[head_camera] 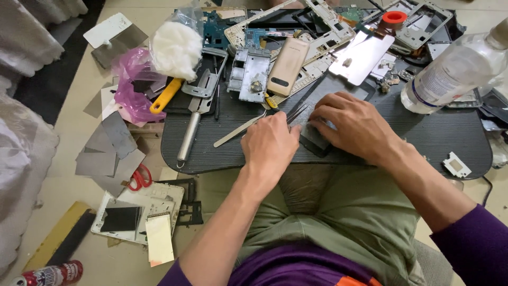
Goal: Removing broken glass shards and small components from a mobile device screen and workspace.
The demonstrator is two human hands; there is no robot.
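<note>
**Two hands on a dark flat part at the table edge**

The left hand [270, 144] is closed in a loose fist around black tweezers [297, 113], whose thin tips stick out toward the right hand. The right hand [353, 123] lies flat, fingers spread and bent, and presses on a dark flat panel [313, 139] that rests on the black table [450, 132], close to its near edge and just above the person's lap. Both hands are very near each other, almost touching over the panel.

Just left of the left hand lies a pair of silver tweezers [238, 130], free on the table. Further left there is a metal tool with a long handle [191, 127] and a yellow-handled tool [165, 96]. Behind the hands stand a beige phone [287, 66], several white phone frames [323, 32] and a shiny metal plate [364, 54]. A clear plastic bottle [454, 71] lies at the right. On the floor at the left are grey sheets [111, 145] and red scissors [140, 177].
</note>
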